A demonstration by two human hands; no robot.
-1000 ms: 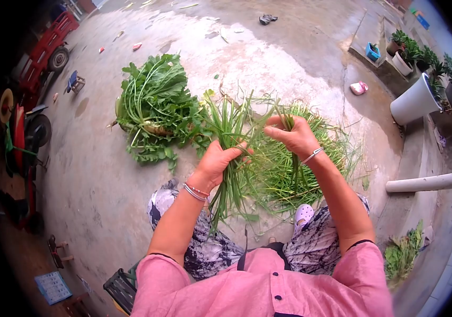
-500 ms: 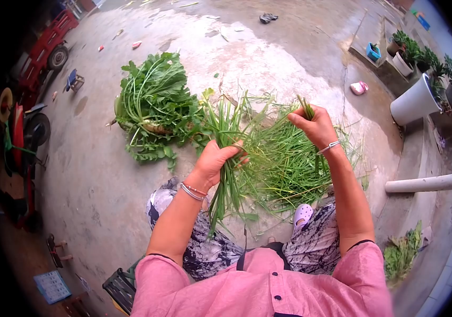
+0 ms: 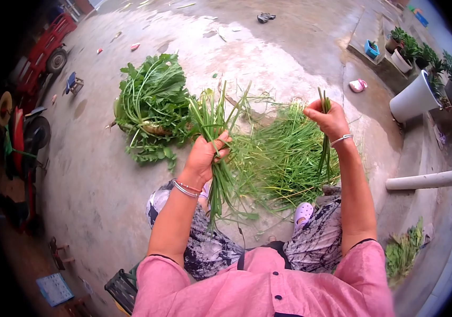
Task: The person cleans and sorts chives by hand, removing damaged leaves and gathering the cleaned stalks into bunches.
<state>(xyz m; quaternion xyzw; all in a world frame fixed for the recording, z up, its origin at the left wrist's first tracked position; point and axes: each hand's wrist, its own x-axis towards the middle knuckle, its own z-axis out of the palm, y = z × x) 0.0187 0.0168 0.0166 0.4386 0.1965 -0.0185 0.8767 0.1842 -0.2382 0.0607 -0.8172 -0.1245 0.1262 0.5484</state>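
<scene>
From where I stood, the thicker bunch (image 3: 220, 185) of long green blades was loose and ragged, splaying above and below the left hand (image 3: 208, 155). The thinner bunch (image 3: 325, 153), narrow and neater, hung nearly upright from the right hand (image 3: 330, 117). A tangled pile (image 3: 294, 158) of similar blades sprawled on the concrete (image 3: 99, 174) between the feet and beyond.

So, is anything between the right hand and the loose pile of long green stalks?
Only the slim green bunch hanging from the right hand, seen against the loose green pile; nothing else visible intervenes.
</scene>
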